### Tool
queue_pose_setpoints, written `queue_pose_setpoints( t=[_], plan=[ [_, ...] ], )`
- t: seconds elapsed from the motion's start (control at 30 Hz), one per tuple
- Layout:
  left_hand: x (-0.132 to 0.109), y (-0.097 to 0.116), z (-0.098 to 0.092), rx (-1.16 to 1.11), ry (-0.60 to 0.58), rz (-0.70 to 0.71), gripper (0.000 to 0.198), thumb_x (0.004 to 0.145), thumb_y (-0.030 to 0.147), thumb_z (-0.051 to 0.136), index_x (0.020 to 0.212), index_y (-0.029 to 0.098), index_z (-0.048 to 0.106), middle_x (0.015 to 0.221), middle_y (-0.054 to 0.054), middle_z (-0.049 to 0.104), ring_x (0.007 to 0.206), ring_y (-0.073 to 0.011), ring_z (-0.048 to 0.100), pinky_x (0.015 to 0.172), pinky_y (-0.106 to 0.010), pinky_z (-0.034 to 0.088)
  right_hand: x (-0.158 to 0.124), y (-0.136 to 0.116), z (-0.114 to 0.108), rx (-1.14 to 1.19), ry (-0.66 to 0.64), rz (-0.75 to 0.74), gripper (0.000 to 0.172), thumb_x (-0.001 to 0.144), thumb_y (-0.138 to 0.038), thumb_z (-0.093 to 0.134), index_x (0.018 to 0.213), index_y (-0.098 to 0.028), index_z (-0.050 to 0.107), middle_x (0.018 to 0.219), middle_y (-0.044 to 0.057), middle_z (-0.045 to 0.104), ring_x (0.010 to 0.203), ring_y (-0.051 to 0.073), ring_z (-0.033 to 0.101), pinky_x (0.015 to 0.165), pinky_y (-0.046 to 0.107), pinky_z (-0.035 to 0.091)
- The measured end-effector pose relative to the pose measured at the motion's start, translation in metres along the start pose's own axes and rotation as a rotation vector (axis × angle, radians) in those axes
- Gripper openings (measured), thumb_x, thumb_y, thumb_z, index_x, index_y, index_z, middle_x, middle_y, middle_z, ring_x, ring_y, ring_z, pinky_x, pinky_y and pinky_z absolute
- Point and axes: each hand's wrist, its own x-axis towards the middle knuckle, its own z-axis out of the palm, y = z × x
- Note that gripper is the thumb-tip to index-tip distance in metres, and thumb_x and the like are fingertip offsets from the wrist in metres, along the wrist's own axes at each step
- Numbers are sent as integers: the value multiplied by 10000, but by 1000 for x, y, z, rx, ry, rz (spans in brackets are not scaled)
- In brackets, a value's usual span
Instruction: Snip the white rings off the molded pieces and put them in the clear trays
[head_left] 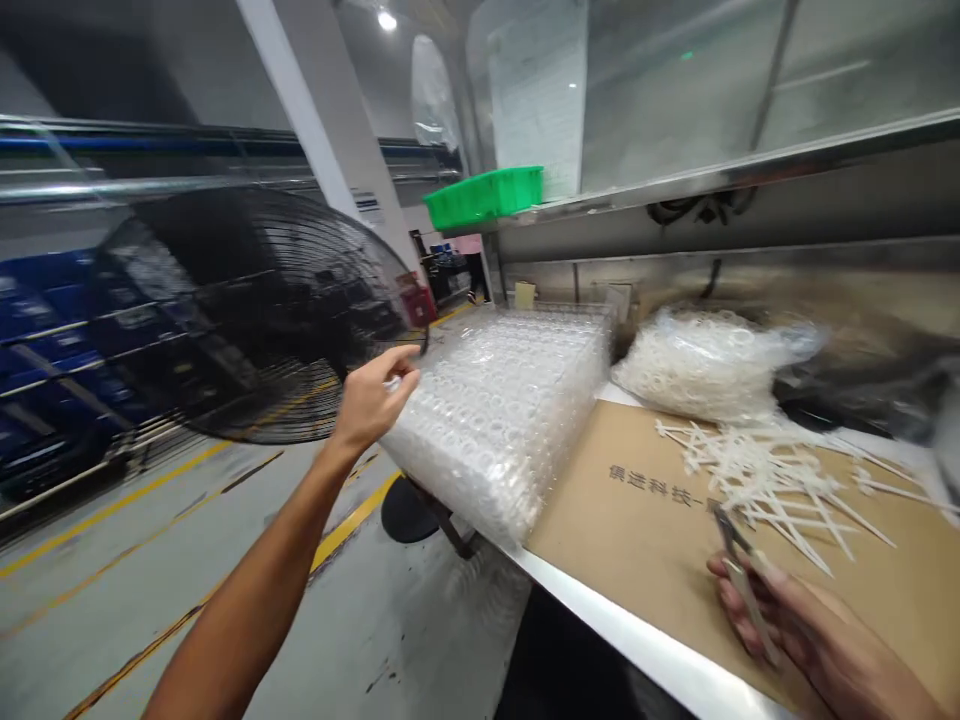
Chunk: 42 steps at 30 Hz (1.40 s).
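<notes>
Left hand [371,400] and right hand [814,640] at a steel-edged workbench [645,645], viewed from above, with a brown cardboard sheet [622,540] as reference. The left hand lies beyond the sheet's near-left corner, its fingers narrowed and touching the corner of a stack of clear blister trays [499,420]; a small pale object may be pinched there, but blur prevents certainty. The stack sits just beside the sheet's left edge, its thin, glossy plastic formed into rows of round cells. The right hand is over the sheet's near-right part, its fingers curled around a steel hand tool [739,570], possibly nippers, held with its slim arms along the fingers and its tip near the loose pieces. This low, close hold favours fine control and steadiness. A heap of white plastic strips [772,490], long, narrow and branching, lies on the sheet's far-right part. Beyond the sheet's far edge sits a clear bag of translucent white rings [705,365]. Well left of the sheet stands a black wire-guarded fan [247,310], with blue bins [52,330] farther left. A green plastic crate [484,195] rests on a shelf high above the sheet's far end.
</notes>
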Motion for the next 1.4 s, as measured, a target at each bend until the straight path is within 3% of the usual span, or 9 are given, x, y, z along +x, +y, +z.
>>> queue_pose_setpoints(
  t=[0.1,0.23,0.3,0.7,0.87,1.0,1.1,1.3,1.4],
  plan=[
    [-37,72,2,-37,115,201,325,889,292,642,1212,267,672,921,2,719,806,-184,653,852,-336,513,-15,-19,13,-224,-143,-227,496,977,-576,451,1090,-156,688,866,91,646,704,206,615,663,351,549],
    [-79,143,18,-305,13,486,429,856,119,681,1256,271,658,1019,-24,723,903,-204,680,868,-344,523,-20,-32,20,-875,-168,-765,350,954,-374,467,1141,-117,615,967,135,650,848,253,600,790,406,504],
    [-85,171,37,-444,-38,565,428,852,70,673,1246,236,652,1034,-42,715,935,-206,678,873,-339,528,-20,-32,21,-1081,-189,-886,346,914,-356,493,1124,-105,604,934,132,649,820,253,592,761,388,496],
    [-41,283,202,-563,-820,794,169,910,236,625,1065,220,690,1100,-71,635,1052,-226,600,940,-369,491,-24,-27,25,-1380,-277,-1043,431,932,-565,488,988,-156,611,863,67,689,738,213,622,652,319,456],
    [-55,293,246,-427,-854,874,102,888,176,582,926,211,669,1107,-73,605,1029,-237,578,917,-392,487,-29,-36,26,-1402,-261,-1070,455,974,-576,442,959,-156,615,890,56,713,782,214,661,648,328,473],
    [-41,296,251,-238,-637,903,151,937,231,531,1027,206,650,1154,-106,596,1039,-279,575,914,-450,475,-28,-37,27,-1386,-270,-1012,489,985,-598,432,987,-150,627,918,59,723,812,225,693,607,333,487],
    [-20,323,239,-276,-538,878,204,960,304,532,1109,205,629,1119,-101,616,1044,-280,586,909,-436,481,-26,-35,29,-1375,-299,-984,507,988,-610,417,994,-152,635,915,65,721,785,238,706,578,347,499],
    [5,446,210,-510,-452,980,200,957,320,541,993,179,678,1004,-83,662,936,-230,631,845,-365,497,-21,-36,27,-1336,-357,-983,517,979,-619,430,1061,-151,634,931,73,723,819,273,723,608,382,539],
    [-7,507,213,-385,-618,1142,236,949,339,547,950,168,710,957,-99,693,855,-234,661,781,-362,514,-14,-40,23,-1237,-485,-953,472,993,-578,390,1027,-180,641,1019,84,734,924,261,726,686,364,563]
  ],
)
